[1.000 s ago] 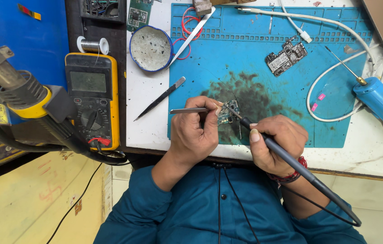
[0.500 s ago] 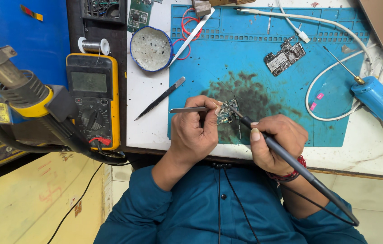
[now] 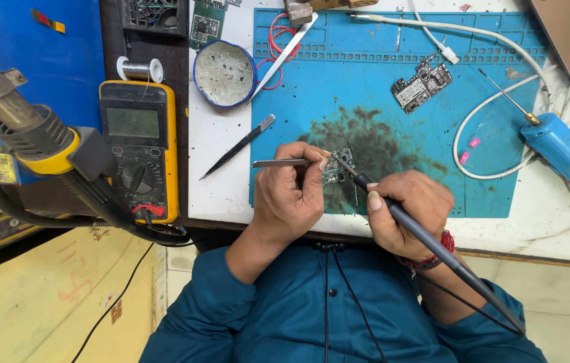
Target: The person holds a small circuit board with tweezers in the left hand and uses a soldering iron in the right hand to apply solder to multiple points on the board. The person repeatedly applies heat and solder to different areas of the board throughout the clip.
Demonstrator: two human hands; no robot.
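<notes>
Two hands work mid-job over the blue mat [image 3: 392,81]: the left hand [image 3: 288,195] has its fingers closed on tweezers [image 3: 281,163], and the right hand [image 3: 409,212] grips a soldering iron [image 3: 433,245], tip on the small circuit board [image 3: 337,169] at the mat's near edge. Soldering looks unfinished.

A white table [image 3: 221,181] sits at twelve o'clock, a blue wall [image 3: 36,60] at ten, yellow floor [image 3: 29,302] at eight.

The hands [image 3: 352,202] hide most of the small circuit board [image 3: 336,169] beneath them.
</notes>
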